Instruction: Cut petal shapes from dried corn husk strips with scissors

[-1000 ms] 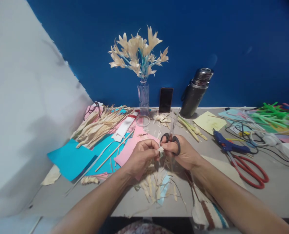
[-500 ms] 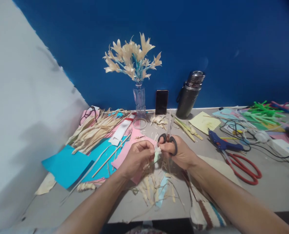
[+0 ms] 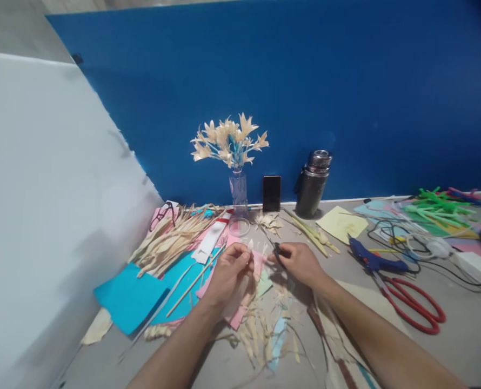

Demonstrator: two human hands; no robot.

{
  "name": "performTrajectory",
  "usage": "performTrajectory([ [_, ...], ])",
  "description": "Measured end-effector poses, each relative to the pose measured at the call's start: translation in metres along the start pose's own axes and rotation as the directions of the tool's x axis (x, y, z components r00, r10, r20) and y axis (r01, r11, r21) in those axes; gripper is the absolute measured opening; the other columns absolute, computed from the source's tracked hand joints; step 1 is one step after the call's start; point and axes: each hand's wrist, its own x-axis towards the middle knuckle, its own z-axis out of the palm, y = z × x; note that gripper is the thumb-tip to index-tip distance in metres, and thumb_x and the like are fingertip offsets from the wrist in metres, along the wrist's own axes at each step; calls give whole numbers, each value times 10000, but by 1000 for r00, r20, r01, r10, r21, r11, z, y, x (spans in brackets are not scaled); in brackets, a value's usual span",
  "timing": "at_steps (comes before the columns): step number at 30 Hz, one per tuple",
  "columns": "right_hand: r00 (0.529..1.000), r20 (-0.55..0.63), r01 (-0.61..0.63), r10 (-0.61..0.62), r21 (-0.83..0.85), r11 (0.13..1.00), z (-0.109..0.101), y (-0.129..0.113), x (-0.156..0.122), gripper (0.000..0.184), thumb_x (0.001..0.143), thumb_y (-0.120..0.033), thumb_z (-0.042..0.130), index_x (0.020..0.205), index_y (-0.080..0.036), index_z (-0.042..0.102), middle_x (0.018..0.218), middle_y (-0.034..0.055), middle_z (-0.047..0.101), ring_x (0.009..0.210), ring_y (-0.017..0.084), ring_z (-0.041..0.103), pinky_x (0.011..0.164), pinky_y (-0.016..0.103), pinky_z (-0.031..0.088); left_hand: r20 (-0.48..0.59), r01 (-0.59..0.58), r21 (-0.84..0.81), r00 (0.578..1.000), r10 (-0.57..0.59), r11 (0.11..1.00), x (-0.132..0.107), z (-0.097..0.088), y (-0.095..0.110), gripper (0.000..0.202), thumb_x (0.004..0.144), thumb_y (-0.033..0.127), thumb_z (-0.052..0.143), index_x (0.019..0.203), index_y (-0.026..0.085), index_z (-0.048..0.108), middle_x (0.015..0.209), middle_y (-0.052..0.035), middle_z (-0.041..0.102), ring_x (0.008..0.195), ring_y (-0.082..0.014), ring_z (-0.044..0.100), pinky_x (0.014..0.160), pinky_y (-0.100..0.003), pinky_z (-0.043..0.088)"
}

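A small pale leaf piece (image 3: 250, 246) is near the middle of the desk (image 3: 459, 324), a bit closer to the front edge. The left hand (image 3: 229, 272) pinches it, so that grip is tight on the leaf piece, which sticks up from the fingertips. Just beside it, the right hand (image 3: 302, 263) is closed on the black scissors (image 3: 274, 247). Their blades point toward the back edge. I cannot tell if the blades are open.

Under both hands lies pink paper (image 3: 260, 263). Cut scraps (image 3: 260, 332) lie between the arms, toward the front edge. A blue sheet (image 3: 131, 296) and a heap of dry leaf strips (image 3: 169, 240) lie toward the left edge.

Along the back edge stand a glass vase (image 3: 239, 190) with pale flowers (image 3: 229, 141), a dark phone (image 3: 272, 193) and a dark flask (image 3: 313, 183). On the right side lie a blue glue gun (image 3: 372, 258) and big red scissors (image 3: 416, 305). Green sticks (image 3: 439, 202) lie near the back right corner.
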Motion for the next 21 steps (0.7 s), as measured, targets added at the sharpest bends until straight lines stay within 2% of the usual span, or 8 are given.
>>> performTrajectory([
  [2,999,-1,49,-50,-176,983,2,-1,-2,290,778,-362,623,561,-176,575,524,-25,526,516,118,432,513,242,257,-1,14,2,1000,-14,1000,-1,1,0,198,755,260,747,742,162,575,887,-24,637,667,-89,575,616,-219,458],
  [5,995,47,93,-83,-288,953,6,-8,-8,242,795,-297,587,585,-177,583,542,-20,570,518,114,452,521,239,255,65,53,-3,997,-52,999,-4,6,-3,199,737,245,759,703,146,591,1211,-65,594,798,-133,628,687,-268,498],
  [7,992,85,112,-89,-332,937,10,-12,-12,216,795,-285,591,609,-176,606,586,-2,624,535,119,488,530,238,264,120,67,-20,991,-64,998,-5,9,-8,202,718,237,774,685,138,602,1269,-74,576,868,-161,638,746,-286,505],
  [10,989,129,123,-76,-416,901,15,-16,-16,170,797,-286,604,680,-173,656,683,41,697,582,141,556,540,245,269,110,100,-32,989,-96,994,-5,12,-16,183,716,227,776,701,143,614,1024,-62,667,821,-148,636,766,-274,498],
  [13,987,152,121,-57,-454,883,18,-18,-18,174,802,-320,624,720,-176,679,721,58,720,602,157,593,537,254,271,50,160,-60,986,-157,985,-3,11,-19,193,710,229,778,718,150,602,754,-14,646,678,-120,609,695,-254,492],
  [15,984,163,142,-72,-469,872,17,-18,-19,206,826,-357,621,752,-176,685,746,61,725,629,164,615,546,254,296,18,163,-65,987,-162,984,-1,10,-19,221,686,232,793,698,145,590,731,-11,637,663,-122,601,686,-263,494],
  [19,971,132,239,-200,-553,798,10,-18,-20,251,896,-383,575,940,-157,675,926,96,726,804,202,654,661,266,376,-32,77,-10,996,-78,997,1,10,-18,235,654,234,812,686,141,599,679,3,609,628,-104,567,669,-246,482],
  [21,957,184,289,-223,-587,756,7,-18,-20,267,922,-378,542,977,-147,666,957,112,719,829,216,657,689,281,394,-48,62,24,997,-61,998,0,11,-20,236,659,247,810,689,140,602,671,4,606,623,-100,563,641,-227,468],
])
